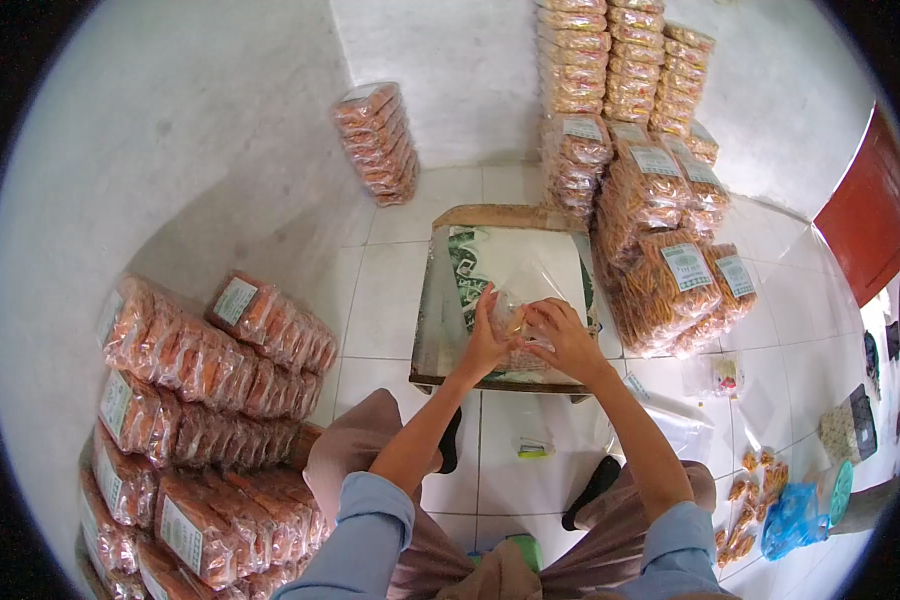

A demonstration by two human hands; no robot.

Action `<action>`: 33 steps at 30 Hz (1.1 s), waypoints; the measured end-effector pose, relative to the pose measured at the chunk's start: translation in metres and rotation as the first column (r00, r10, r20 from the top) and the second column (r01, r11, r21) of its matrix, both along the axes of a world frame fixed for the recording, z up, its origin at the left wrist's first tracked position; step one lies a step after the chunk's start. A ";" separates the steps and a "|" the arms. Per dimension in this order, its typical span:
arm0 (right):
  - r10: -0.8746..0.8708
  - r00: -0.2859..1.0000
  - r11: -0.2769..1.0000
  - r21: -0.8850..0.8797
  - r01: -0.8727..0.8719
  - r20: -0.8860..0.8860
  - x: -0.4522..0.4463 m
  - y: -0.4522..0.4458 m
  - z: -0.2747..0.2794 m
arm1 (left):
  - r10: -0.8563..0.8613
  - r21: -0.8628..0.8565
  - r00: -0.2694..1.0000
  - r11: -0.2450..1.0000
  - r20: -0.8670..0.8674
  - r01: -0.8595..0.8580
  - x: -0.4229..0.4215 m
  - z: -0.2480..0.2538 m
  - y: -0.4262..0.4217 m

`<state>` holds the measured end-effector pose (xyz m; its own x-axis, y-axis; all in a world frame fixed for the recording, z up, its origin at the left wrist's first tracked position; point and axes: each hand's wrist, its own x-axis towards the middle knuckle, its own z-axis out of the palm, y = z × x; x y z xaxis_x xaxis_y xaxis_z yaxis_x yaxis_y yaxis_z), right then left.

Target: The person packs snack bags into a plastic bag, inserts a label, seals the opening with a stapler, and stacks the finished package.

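Over a low wooden table with a raised rim (500,212), both my hands are at a small clear plastic bag (508,312). My left hand (484,340) is closed on the bag's left side, thumb and fingers upward. On the other side, the fingers of my right hand (562,335) are bent and pinch the plastic near its edge. Something small and orange-brown shows between the hands, too small to name. Under them lies a white sheet (530,255) with a green printed border, partly covered by clear plastic.
Packed snack bags stand in stacks at left (185,350), by the back wall (378,145) and at right (660,270). On the floor are a small green tool (535,448), clear plastic bags (675,425), loose snack pieces (745,515) and a blue plastic bag (795,522).
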<state>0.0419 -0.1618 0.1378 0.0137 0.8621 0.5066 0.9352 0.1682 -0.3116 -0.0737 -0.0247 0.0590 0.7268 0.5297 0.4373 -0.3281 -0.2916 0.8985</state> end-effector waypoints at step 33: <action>-0.102 0.958 0.974 0.171 0.152 -0.269 0.005 -0.003 -0.009 | 0.150 0.804 0.987 0.593 -0.064 -0.038 -0.006 0.053 0.003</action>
<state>0.0471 -0.1647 0.1291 0.2674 0.7345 0.6236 0.8452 0.1320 -0.5179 -0.0797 -0.0219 0.1117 0.7663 0.0773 0.6378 -0.1699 -0.9330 0.3172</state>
